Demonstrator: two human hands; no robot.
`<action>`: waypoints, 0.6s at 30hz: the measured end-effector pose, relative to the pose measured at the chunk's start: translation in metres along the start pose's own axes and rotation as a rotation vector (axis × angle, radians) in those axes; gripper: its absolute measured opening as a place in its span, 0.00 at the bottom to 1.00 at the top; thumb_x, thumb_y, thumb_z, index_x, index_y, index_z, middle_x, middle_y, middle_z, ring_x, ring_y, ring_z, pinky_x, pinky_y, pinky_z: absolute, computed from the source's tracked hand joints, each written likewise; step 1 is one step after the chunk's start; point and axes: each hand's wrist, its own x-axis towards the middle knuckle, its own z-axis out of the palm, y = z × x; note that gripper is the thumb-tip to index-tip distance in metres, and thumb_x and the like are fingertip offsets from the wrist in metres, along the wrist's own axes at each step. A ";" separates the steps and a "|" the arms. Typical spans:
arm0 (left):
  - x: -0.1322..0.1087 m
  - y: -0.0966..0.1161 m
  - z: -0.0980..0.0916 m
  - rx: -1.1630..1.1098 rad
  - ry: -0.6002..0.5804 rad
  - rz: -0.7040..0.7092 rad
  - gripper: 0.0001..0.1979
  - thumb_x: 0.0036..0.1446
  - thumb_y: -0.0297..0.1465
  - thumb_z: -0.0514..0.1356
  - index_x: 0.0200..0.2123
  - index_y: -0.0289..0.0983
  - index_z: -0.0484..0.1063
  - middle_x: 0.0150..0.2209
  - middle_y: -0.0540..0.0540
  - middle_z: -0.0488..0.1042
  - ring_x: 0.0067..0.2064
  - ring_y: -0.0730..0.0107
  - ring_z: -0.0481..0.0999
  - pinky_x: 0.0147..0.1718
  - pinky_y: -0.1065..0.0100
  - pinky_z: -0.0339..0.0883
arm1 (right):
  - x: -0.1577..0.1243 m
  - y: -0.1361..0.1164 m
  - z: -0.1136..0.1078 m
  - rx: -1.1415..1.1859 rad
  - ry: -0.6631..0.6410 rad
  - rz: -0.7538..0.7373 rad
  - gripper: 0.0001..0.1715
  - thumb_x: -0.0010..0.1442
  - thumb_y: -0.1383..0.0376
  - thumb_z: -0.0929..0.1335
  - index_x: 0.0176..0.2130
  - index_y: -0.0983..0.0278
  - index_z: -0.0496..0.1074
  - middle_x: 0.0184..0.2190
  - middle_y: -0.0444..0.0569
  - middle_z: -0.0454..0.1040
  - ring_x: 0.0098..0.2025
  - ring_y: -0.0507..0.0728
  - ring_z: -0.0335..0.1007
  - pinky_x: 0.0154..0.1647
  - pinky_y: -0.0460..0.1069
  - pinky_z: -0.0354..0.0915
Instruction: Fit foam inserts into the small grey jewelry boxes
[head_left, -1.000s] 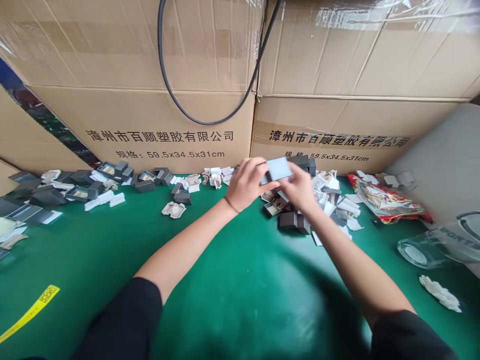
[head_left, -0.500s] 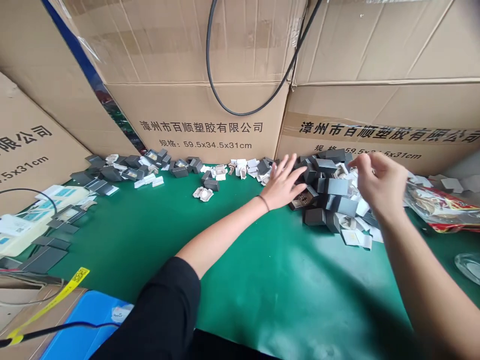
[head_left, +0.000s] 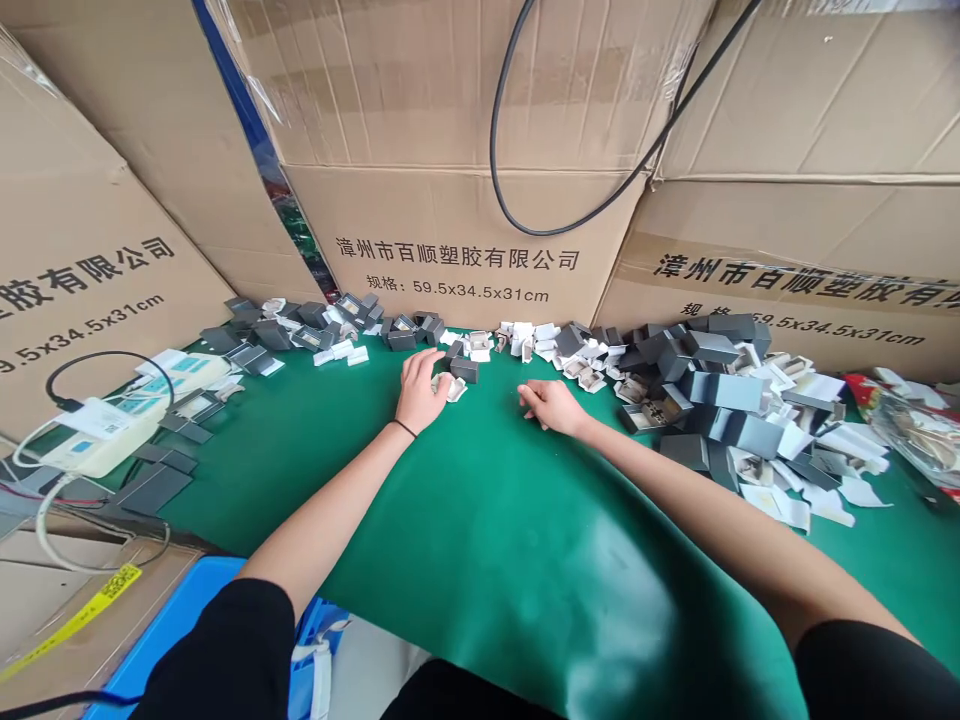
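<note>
My left hand point(head_left: 421, 392) reaches down at the middle of the green mat, its fingers bent and slightly apart. Its fingertips are beside a small dark grey box point(head_left: 463, 370) and a crumpled white insert point(head_left: 456, 388), which the hand partly covers. Whether the fingers touch the insert I cannot tell. To the right, my right hand point(head_left: 553, 405) hovers low over the bare mat with its fingers curled together. Nothing shows at its fingertips, and the inside of the hand is hidden.
A large heap of grey boxes point(head_left: 724, 390) and white inserts lies at the right, with a plastic bag point(head_left: 919, 430) beyond it. More boxes point(head_left: 270, 333) line the back left. A power strip point(head_left: 112, 440) lies at the left. Cardboard cartons point(head_left: 465, 215) wall the back.
Both hands have moved left, away from the right-hand heap. The left fingers were spread wide and are now bent by the small box. The view has swung right.
</note>
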 end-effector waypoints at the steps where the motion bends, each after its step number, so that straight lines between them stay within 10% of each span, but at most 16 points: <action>1: 0.004 -0.001 0.003 -0.010 -0.016 0.011 0.19 0.58 0.33 0.52 0.52 0.35 0.64 0.53 0.38 0.67 0.57 0.57 0.61 0.56 0.53 0.57 | 0.012 -0.003 0.004 -0.045 0.041 0.010 0.24 0.64 0.54 0.55 0.27 0.64 0.66 0.16 0.44 0.68 0.19 0.52 0.70 0.21 0.44 0.61; 10: 0.014 -0.012 0.015 -0.096 -0.237 -0.045 0.17 0.57 0.38 0.54 0.48 0.40 0.69 0.58 0.41 0.61 0.59 0.53 0.59 0.56 0.53 0.58 | 0.098 -0.009 0.040 -0.303 0.207 -0.101 0.14 0.61 0.62 0.63 0.45 0.63 0.70 0.45 0.53 0.71 0.48 0.59 0.64 0.42 0.49 0.62; 18: 0.016 -0.015 0.012 -0.166 -0.251 -0.077 0.13 0.54 0.34 0.57 0.44 0.39 0.67 0.52 0.40 0.68 0.58 0.55 0.64 0.54 0.54 0.62 | 0.108 -0.015 0.049 -0.519 0.190 -0.069 0.13 0.64 0.64 0.59 0.39 0.65 0.71 0.44 0.56 0.70 0.50 0.60 0.60 0.38 0.50 0.62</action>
